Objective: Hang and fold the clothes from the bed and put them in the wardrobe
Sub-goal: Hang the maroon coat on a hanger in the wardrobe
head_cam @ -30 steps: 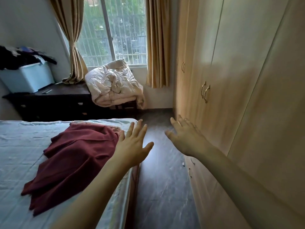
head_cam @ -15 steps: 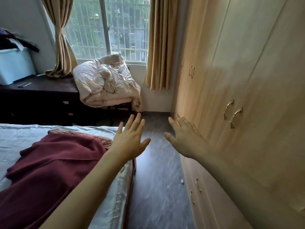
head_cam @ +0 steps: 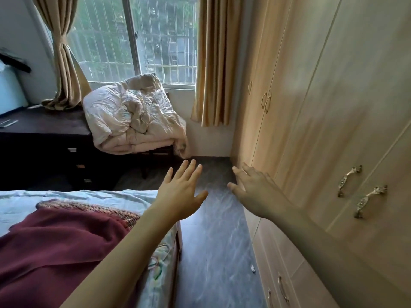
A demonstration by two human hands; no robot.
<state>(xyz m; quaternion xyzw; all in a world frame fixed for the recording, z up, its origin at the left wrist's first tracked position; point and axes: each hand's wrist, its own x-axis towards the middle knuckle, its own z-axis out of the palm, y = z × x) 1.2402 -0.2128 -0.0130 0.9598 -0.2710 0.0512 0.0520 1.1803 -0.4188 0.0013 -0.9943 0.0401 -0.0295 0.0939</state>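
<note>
Both hands (head_cam: 181, 194) (head_cam: 255, 192) outstretched, empty (maroon garment (head_cam: 57, 247) on bed (head_cam: 89, 197)).

Both arms stretched forward, bare forearms, nothing held. Left hand (head_cam: 181, 193): back of hand up, fingers straight and slightly spread, thumb splayed out toward the right hand. Right hand (head_cam: 255, 188): also back up, fingers extended and pointing ahead, thumb angled inward toward the left thumb. Thumb tips face each other across a gap, not touching. Fingertips of both hands reach about the same height in frame. Wrists straight, in line with forearms.
</note>
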